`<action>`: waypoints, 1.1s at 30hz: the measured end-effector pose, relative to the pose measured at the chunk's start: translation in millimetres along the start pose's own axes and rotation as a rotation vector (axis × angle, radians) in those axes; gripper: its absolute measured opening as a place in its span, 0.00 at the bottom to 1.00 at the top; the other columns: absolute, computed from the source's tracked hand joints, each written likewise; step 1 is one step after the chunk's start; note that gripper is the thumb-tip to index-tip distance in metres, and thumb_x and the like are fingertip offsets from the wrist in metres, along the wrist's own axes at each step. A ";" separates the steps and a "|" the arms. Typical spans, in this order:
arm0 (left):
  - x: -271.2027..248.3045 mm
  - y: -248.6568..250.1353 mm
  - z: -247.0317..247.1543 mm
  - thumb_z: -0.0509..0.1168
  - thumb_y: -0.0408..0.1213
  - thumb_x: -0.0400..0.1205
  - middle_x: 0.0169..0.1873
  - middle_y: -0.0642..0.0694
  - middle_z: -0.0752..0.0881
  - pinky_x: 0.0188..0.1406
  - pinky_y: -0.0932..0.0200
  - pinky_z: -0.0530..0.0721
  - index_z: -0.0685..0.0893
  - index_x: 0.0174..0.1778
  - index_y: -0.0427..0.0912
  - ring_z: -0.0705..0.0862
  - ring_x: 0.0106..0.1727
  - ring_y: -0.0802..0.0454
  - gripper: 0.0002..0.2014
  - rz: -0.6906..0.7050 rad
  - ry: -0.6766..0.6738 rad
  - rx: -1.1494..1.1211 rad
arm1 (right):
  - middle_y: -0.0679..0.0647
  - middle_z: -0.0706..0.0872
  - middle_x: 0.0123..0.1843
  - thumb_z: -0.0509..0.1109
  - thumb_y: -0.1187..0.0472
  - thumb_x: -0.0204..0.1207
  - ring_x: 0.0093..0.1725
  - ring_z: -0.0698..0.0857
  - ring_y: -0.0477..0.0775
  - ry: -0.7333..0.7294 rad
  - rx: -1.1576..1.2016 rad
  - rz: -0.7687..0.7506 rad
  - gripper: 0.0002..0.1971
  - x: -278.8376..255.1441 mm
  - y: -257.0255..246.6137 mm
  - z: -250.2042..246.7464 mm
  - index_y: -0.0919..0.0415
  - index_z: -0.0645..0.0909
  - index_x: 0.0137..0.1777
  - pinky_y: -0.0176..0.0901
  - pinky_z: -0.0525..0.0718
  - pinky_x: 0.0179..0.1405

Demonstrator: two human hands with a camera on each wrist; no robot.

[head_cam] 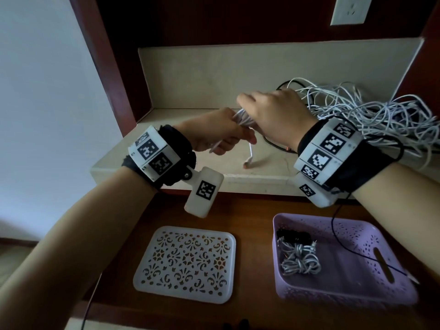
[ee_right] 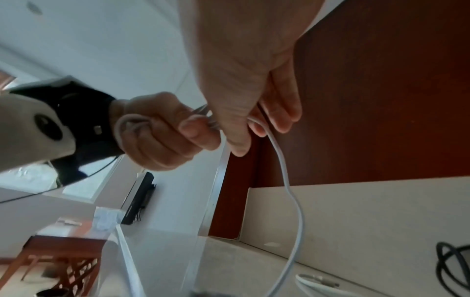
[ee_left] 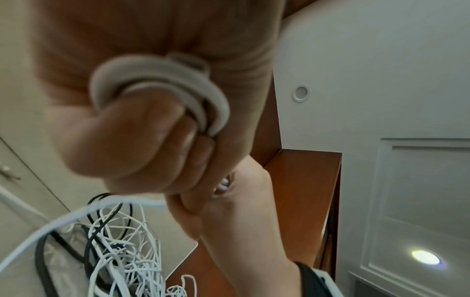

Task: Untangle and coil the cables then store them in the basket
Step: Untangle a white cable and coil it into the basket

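Over the stone shelf my left hand (head_cam: 220, 139) grips a small coil of white cable (head_cam: 242, 118); its loops (ee_left: 162, 86) stick out of my fist in the left wrist view. My right hand (head_cam: 264, 108) is right beside it. Its thumb and fingers (ee_right: 241, 128) pinch the same cable's free length (ee_right: 288, 180), which hangs down to the shelf. The plug end (head_cam: 247, 163) dangles just above the shelf. A big tangle of white and black cables (head_cam: 371, 115) lies behind my right wrist. The purple basket (head_cam: 277, 236) below holds coiled cables (head_cam: 300, 259).
A white perforated lid (head_cam: 185, 260) lies on the wooden surface to the left of the basket. A thin black wire (head_cam: 357, 254) crosses over the basket. A black cable (head_cam: 276, 146) lies on the shelf. A wall socket (head_cam: 350, 10) is at the upper right.
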State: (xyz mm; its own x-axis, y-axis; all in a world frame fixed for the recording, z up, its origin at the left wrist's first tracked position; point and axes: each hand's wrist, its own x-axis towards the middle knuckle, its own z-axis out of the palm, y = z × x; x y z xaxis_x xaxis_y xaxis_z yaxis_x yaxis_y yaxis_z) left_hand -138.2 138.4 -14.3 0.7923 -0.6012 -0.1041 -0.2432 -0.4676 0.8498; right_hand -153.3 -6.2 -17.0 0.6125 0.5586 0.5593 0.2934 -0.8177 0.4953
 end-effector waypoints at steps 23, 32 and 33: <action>-9.1 5.6 -22.1 0.50 0.47 0.85 0.23 0.51 0.71 0.13 0.70 0.57 0.76 0.42 0.39 0.64 0.17 0.61 0.17 -0.083 -0.211 -0.294 | 0.53 0.75 0.14 0.85 0.65 0.46 0.10 0.74 0.54 -0.009 0.021 -0.067 0.17 6.8 18.7 10.2 0.60 0.76 0.20 0.31 0.69 0.15; -10.1 10.0 -16.5 0.54 0.51 0.84 0.27 0.52 0.70 0.20 0.68 0.59 0.76 0.48 0.39 0.63 0.23 0.61 0.17 -0.051 -0.105 -0.080 | 0.57 0.75 0.14 0.66 0.66 0.62 0.10 0.74 0.56 0.150 0.108 -0.044 0.09 2.7 20.8 13.6 0.64 0.75 0.21 0.34 0.72 0.15; -10.5 8.5 -16.5 0.53 0.49 0.85 0.28 0.52 0.71 0.20 0.69 0.62 0.76 0.47 0.39 0.65 0.23 0.61 0.16 -0.042 -0.126 -0.082 | 0.57 0.75 0.14 0.70 0.68 0.60 0.10 0.74 0.56 0.125 0.112 -0.041 0.09 2.5 20.8 13.7 0.64 0.76 0.22 0.34 0.72 0.16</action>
State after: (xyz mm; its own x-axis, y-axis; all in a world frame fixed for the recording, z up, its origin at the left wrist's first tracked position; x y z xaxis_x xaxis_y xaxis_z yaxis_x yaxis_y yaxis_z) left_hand -139.3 151.5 2.5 0.7228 -0.6614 -0.2003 -0.1604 -0.4425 0.8823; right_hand -135.6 -23.7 -14.4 0.5040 0.5991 0.6222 0.4002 -0.8003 0.4465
